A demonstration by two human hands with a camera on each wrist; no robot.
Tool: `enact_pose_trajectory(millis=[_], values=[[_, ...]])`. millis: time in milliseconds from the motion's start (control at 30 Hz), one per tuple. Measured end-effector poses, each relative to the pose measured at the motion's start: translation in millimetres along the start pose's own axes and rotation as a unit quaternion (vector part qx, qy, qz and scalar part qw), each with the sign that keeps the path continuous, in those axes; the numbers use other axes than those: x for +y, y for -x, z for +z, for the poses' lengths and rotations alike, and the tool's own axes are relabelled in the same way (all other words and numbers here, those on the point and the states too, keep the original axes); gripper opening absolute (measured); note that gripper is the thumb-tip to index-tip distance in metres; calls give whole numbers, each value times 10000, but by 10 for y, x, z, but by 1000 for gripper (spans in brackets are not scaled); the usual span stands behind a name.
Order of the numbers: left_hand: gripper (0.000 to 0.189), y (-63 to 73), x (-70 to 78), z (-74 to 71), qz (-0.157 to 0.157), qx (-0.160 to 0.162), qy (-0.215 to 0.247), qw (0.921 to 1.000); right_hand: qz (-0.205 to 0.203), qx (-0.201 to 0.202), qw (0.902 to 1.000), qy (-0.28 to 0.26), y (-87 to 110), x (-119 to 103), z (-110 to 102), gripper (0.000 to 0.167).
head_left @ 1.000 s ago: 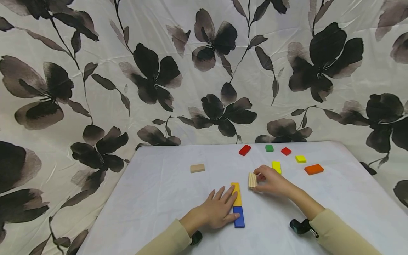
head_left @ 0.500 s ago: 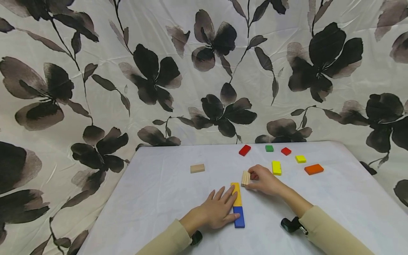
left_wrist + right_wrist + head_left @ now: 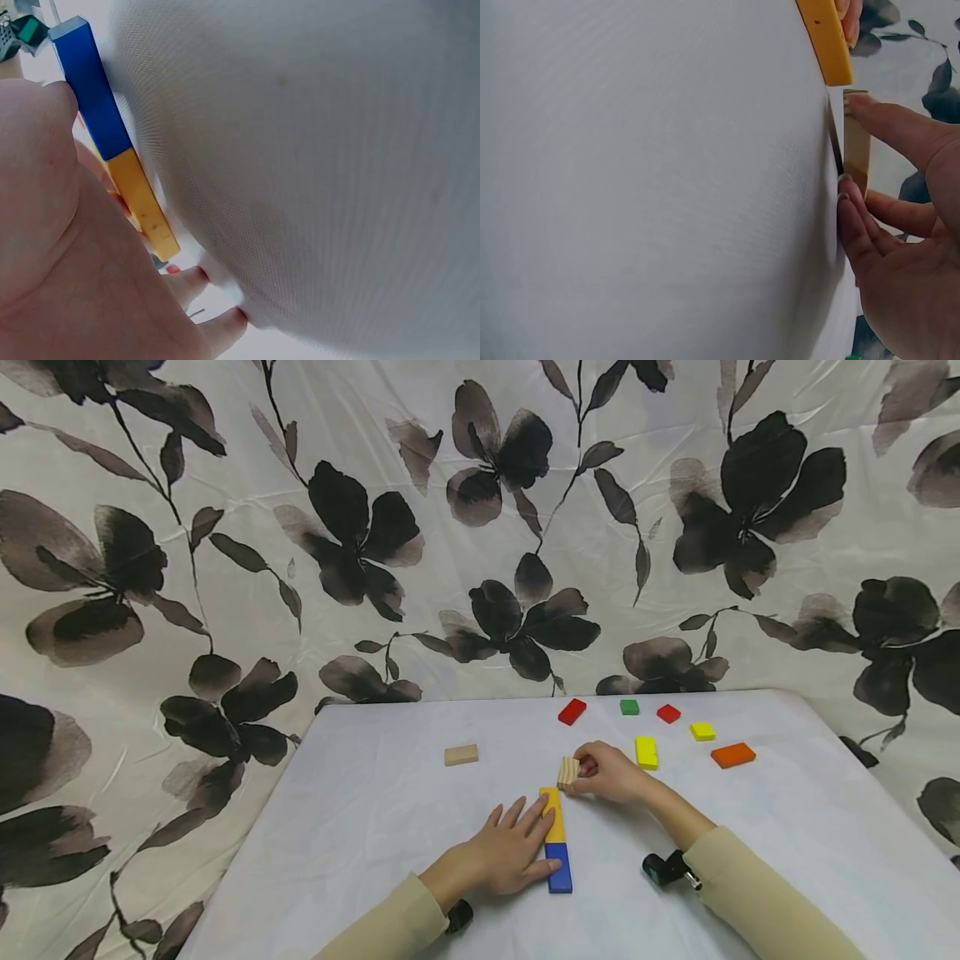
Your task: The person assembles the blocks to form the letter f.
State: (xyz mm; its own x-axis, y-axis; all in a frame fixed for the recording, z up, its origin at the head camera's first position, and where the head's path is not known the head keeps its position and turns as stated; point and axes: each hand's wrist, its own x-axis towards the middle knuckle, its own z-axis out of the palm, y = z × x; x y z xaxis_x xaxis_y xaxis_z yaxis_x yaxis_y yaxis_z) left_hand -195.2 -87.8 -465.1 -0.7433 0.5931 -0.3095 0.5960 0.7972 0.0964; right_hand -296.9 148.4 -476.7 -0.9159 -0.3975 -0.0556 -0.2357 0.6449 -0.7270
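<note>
My left hand (image 3: 504, 858) lies with fingers spread and straight over two blocks set end to end, a yellow-orange block (image 3: 556, 828) and a blue block (image 3: 559, 878). Its thumb rests at the blue one, its index finger at the yellow-orange one. In the left wrist view the blue block (image 3: 94, 90) meets the yellow-orange block (image 3: 142, 202) squarely. With thumb and fingers my right hand (image 3: 618, 775) pinches a plain wooden block (image 3: 567, 771) with striped grain, just beyond the row's far end. The right wrist view shows a small gap between this wooden block (image 3: 857, 150) and the yellow-orange block (image 3: 826, 41).
Another plain wooden block (image 3: 461, 755) lies at the back left of the white table (image 3: 360, 827). Toward the back right are a red block (image 3: 572, 712), a green block (image 3: 629, 707), a yellow block (image 3: 647, 753), an orange block (image 3: 733, 755) and others. Flowered cloth hangs behind.
My right hand has carried the pinched wooden block leftward and slightly away, from the right of the row to its far end. My left hand stays on the two blocks.
</note>
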Motion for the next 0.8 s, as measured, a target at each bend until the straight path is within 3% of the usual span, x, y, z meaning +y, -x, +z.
enact_pose_trajectory(millis=[800], values=[[81,-11,3,-10,1,-18,-21,10000,61,-217,9995,-239,-109,37,35,55]])
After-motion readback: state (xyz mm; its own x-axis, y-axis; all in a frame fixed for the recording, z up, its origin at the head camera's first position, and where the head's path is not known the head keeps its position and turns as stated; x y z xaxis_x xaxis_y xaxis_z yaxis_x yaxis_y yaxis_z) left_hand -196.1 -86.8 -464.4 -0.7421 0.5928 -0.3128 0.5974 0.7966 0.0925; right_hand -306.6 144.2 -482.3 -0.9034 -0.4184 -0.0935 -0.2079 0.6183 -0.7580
